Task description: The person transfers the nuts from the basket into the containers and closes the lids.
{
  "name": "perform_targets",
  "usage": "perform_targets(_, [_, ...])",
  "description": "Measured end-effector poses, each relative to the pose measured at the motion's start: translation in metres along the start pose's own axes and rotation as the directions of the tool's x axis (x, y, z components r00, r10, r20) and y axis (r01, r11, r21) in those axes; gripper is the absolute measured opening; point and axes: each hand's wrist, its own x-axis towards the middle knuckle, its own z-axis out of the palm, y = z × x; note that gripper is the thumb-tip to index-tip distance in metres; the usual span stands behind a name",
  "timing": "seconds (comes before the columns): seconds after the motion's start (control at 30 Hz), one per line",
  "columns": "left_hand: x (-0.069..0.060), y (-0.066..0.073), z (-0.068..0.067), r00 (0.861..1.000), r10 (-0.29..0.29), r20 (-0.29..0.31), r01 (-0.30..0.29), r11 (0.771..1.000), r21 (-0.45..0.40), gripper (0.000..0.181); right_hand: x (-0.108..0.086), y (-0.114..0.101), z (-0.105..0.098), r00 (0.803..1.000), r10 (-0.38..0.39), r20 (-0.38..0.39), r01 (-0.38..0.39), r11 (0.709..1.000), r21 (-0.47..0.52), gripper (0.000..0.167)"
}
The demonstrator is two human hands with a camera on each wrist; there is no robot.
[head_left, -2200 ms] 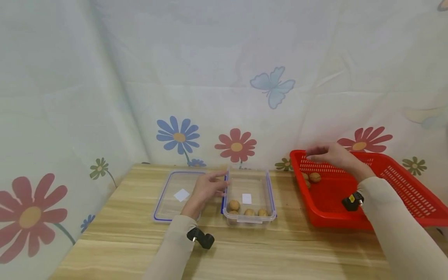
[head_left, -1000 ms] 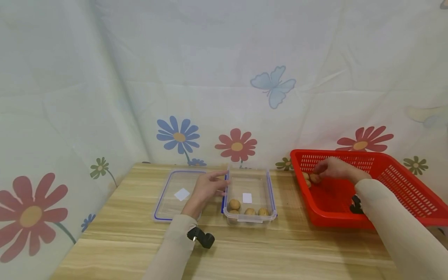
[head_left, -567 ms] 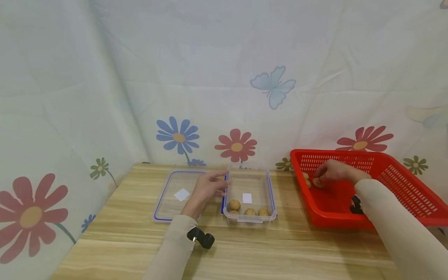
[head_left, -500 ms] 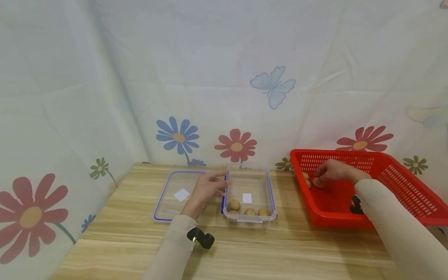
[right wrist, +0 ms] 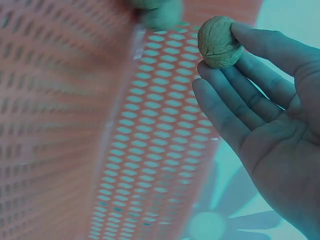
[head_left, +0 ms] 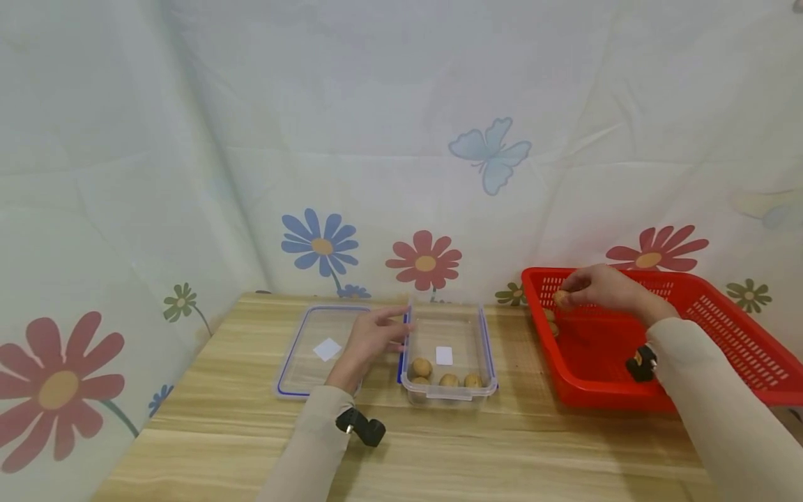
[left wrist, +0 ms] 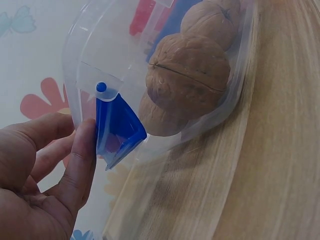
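Pinching one walnut, the right hand is over one red basket, two more walnuts at left; the left hand grips one clear box, four nuts at its near end.

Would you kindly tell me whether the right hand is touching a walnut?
Touching: the right wrist view shows the right hand pinching a walnut, its thumb pressed directly against it.

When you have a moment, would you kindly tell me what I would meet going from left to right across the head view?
Lid → left hand → clear box → walnut held in the fingers → right hand.
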Motion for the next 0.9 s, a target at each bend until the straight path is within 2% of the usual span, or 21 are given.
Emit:
perform_targets(0.2, [-0.001, 0.000, 0.001, 1.000, 0.010, 0.003, -0.010, 1.000, 0.003, 0.044, -0.011, -0.025, -0.011, 0.993, -0.076, -0.096, 0.073, 0.997, -0.032, 0.053])
perform_targets(0.43, [-0.002, -0.001, 0.001, 1.000, 0.013, 0.004, -0.013, 1.000, 0.002, 0.044, -0.028, -0.059, -0.012, 0.978, -0.149, -0.148, 0.141, 0.988, -0.061, 0.051])
perform_targets(0.73, [-0.002, -0.003, 0.001, 1.000, 0.020, -0.004, -0.020, 1.000, 0.001, 0.045, -0.046, -0.099, 0.001, 0.948, -0.265, -0.176, 0.260, 0.964, -0.054, 0.041])
perform_targets(0.9, [-0.003, -0.002, 0.001, 1.000, 0.017, -0.001, -0.017, 1.000, -0.015, 0.045, -0.052, -0.117, 0.016, 0.922, -0.340, -0.185, 0.341, 0.940, -0.027, 0.037])
